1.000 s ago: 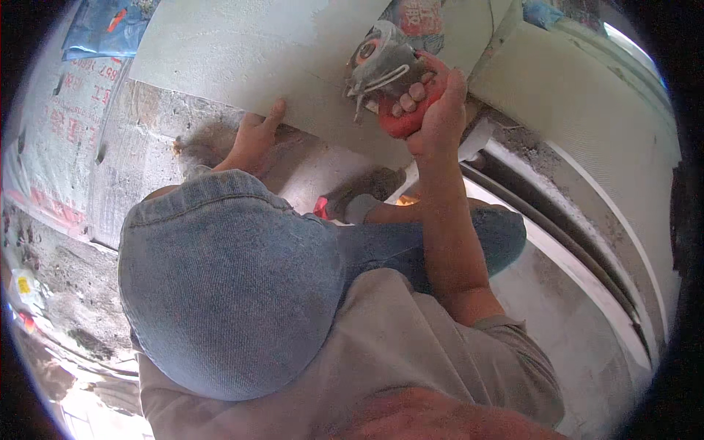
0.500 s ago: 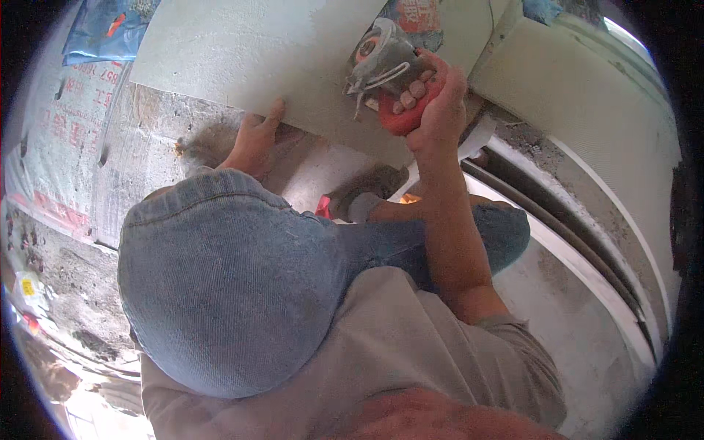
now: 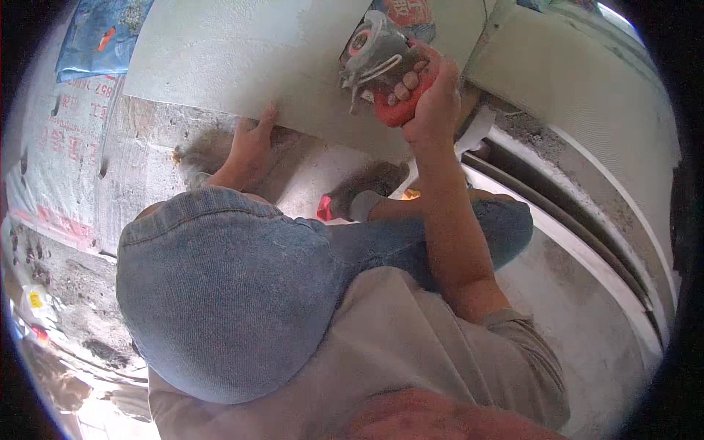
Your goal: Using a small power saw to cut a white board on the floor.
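A large pale grey tile (image 3: 242, 59) lies flat across the upper middle, its near edge over grey blocks. My left hand (image 3: 253, 143) presses on that near edge, fingers on top of the tile. My right hand (image 3: 425, 95) grips the red body of an angle grinder (image 3: 381, 62). The grinder's metal guard and disc sit on the tile's right part. My bent knee in blue denim (image 3: 220, 293) fills the centre and hides the floor under it.
A dusty foot in a red-edged sandal (image 3: 352, 202) rests below the tile. Printed sacks (image 3: 66, 139) lie at the left, a blue bag (image 3: 99, 33) at the top left. A pale ledge with a dark groove (image 3: 587, 220) runs along the right.
My right hand has shifted the grinder slightly up and to the right on the tile. The left hand stays pressed on the tile's near edge.
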`<state>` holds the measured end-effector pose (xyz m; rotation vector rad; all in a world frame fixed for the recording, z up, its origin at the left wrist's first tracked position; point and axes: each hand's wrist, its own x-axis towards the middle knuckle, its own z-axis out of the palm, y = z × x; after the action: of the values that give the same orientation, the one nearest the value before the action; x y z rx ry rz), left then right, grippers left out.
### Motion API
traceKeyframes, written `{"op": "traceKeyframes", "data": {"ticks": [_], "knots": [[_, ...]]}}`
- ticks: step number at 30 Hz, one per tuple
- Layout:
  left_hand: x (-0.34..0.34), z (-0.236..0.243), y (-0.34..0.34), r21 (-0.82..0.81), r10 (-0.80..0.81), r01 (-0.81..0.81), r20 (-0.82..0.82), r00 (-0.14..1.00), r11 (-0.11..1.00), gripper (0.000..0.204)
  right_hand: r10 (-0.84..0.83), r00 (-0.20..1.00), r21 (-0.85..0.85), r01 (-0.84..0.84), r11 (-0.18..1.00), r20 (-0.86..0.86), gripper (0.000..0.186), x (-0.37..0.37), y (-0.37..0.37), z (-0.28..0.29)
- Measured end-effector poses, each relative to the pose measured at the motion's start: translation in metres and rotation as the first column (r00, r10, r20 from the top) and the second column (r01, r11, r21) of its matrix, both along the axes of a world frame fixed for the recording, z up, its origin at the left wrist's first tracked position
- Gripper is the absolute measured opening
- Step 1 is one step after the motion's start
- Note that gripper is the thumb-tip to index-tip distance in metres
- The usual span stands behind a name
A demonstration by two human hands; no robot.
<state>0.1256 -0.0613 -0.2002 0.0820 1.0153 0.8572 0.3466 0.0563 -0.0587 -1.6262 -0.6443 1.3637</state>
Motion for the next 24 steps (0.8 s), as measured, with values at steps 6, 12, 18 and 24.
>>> {"op": "traceKeyframes", "data": {"ticks": [6,12,18,24], "knots": [[-0.004,0.007,0.004,-0.037,-0.044,0.045,0.008,0.999,0.998,0.045,-0.004,1.000,-0.006,0.004,1.000,0.006,0.046,-0.007,0.000,0.001],[-0.001,0.019,0.010,0.018,-0.003,0.003,0.025,1.000,1.000,0.044,-0.034,0.999,0.012,0.034,0.999,0.000,0.048,-0.006,-0.002,0.004],[-0.004,0.000,0.004,-0.018,-0.129,0.128,-0.106,0.986,0.992,0.045,-0.016,1.000,-0.015,0.016,1.000,-0.011,0.050,-0.010,-0.004,0.005],[0.000,-0.006,0.002,-0.008,-0.049,0.049,-0.009,0.999,0.999,0.046,0.005,0.999,-0.030,-0.006,1.000,-0.033,0.050,-0.012,-0.008,0.007]]}}
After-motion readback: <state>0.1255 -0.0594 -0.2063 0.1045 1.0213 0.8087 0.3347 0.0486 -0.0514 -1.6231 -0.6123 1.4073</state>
